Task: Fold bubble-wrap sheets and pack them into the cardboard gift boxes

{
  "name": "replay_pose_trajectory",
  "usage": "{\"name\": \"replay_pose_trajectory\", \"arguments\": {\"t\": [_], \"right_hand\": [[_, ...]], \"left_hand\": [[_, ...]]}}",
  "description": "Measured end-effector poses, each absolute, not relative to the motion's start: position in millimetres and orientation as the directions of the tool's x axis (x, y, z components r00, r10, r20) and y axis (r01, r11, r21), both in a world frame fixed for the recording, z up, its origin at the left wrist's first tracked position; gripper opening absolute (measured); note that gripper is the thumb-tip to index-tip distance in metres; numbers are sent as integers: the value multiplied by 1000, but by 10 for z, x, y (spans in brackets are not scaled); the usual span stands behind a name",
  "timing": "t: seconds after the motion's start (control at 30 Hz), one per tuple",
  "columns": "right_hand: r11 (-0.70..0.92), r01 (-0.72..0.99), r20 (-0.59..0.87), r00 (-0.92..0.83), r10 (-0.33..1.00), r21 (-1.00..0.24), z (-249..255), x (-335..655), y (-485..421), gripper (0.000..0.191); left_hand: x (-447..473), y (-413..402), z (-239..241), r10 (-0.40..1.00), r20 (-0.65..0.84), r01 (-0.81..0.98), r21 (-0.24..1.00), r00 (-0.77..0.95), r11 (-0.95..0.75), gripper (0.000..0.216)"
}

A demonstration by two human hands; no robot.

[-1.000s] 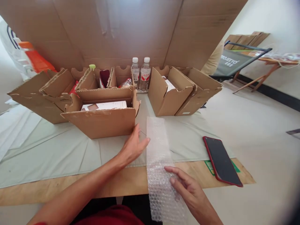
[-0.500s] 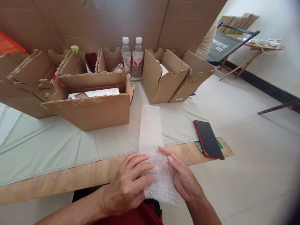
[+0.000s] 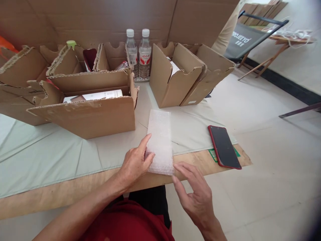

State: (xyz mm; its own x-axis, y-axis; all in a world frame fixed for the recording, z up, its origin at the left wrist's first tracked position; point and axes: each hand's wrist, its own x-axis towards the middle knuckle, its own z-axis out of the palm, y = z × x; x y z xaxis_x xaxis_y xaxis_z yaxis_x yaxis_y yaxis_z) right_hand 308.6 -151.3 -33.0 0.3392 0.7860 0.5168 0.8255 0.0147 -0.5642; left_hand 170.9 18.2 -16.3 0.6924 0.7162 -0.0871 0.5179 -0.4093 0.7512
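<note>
A strip of bubble wrap (image 3: 160,140) lies folded on the pale cloth near the table's front edge. My left hand (image 3: 135,162) rests on its left side, index finger stretched along the edge, fingers pressing it flat. My right hand (image 3: 194,195) hovers at the wrap's near right corner with fingers spread, its fingertips just touching the fold. An open cardboard box (image 3: 87,107) holding a flat white pack stands just behind and left of the wrap.
Another open cardboard box (image 3: 180,75) stands behind right, two water bottles (image 3: 138,53) between the boxes. A red-cased phone (image 3: 224,146) lies on the table's right corner. More open boxes sit at the left. A folding chair and a wooden stand are far right.
The hanging near end of the bubble wrap has been folded up onto the table, making the strip shorter. My left hand moved onto its left edge and my right hand drew back to the corner.
</note>
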Motion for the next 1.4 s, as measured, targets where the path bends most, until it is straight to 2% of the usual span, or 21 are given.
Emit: {"name": "replay_pose_trajectory", "arguments": {"t": [0.07, 0.17, 0.3, 0.4, 0.53, 0.6, 0.67, 0.73, 0.83, 0.9, 0.97, 1.07, 1.17, 1.23, 1.3, 1.4], "right_hand": [[56, 894, 546, 221, 808, -444, -360, 3050, -1441, 32], [75, 935, 502, 117, 857, -346, -435, 3047, -1372, 35], [75, 945, 442, 78, 894, -318, -527, 3083, -1324, 30], [85, 937, 472, 90, 877, -338, -532, 3104, -1304, 27], [117, 891, 502, 135, 854, -438, -467, 3108, -1279, 24], [116, 849, 485, 177, 857, -515, -434, 3103, -1263, 22], [100, 822, 468, 214, 858, -560, -410, 3099, -1253, 22], [49, 844, 493, 264, 829, -534, -392, 3098, -1257, 23], [-13, 912, 596, 278, 753, -409, -377, 3105, -1278, 29], [18, 942, 588, 194, 785, -335, -383, 3112, -1280, 29], [47, 954, 516, 118, 849, -295, -397, 3122, -1262, 27], [51, 946, 464, 109, 879, -320, -391, 3145, -1230, 25], [98, 888, 435, 121, 892, -448, -336, 3176, -1235, 27], [100, 848, 405, 142, 903, -520, -306, 3193, -1255, 27], [56, 858, 430, 198, 881, -510, -308, 3205, -1274, 28], [8, 920, 523, 215, 825, -391, -365, 3215, -1282, 33]], "left_hand": [[1768, 204, -229, 720, -55, 571, 652, 692, -499, 65], [1817, 233, -361, 711, 36, 595, 518, 702, -614, 61], [1721, 229, -400, 634, 316, 500, 413, 706, -762, 56], [1512, 172, -289, 535, 437, 366, 415, 723, -833, 52], [1252, 80, -185, 379, 376, 182, 465, 846, -866, 36], [1220, 72, -212, 369, 371, 146, 509, 852, -848, 27], [1261, 99, -268, 421, 381, 160, 557, 823, -815, 24], [1350, 150, -317, 495, 359, 220, 589, 791, -778, 23], [1494, 225, -343, 575, 274, 346, 578, 771, -739, 25], [1546, 248, -338, 591, 226, 421, 513, 774, -748, 26], [1540, 239, -328, 579, 243, 437, 453, 778, -777, 26], [1428, 187, -295, 489, 339, 316, 453, 804, -834, 25], [1306, 151, -237, 374, 347, 163, 507, 860, -847, 27], [1298, 166, -217, 364, 326, 137, 551, 872, -823, 27], [1364, 215, -237, 407, 314, 171, 572, 858, -802, 26], [1525, 317, -321, 484, 301, 283, 522, 821, -805, 23]]}}
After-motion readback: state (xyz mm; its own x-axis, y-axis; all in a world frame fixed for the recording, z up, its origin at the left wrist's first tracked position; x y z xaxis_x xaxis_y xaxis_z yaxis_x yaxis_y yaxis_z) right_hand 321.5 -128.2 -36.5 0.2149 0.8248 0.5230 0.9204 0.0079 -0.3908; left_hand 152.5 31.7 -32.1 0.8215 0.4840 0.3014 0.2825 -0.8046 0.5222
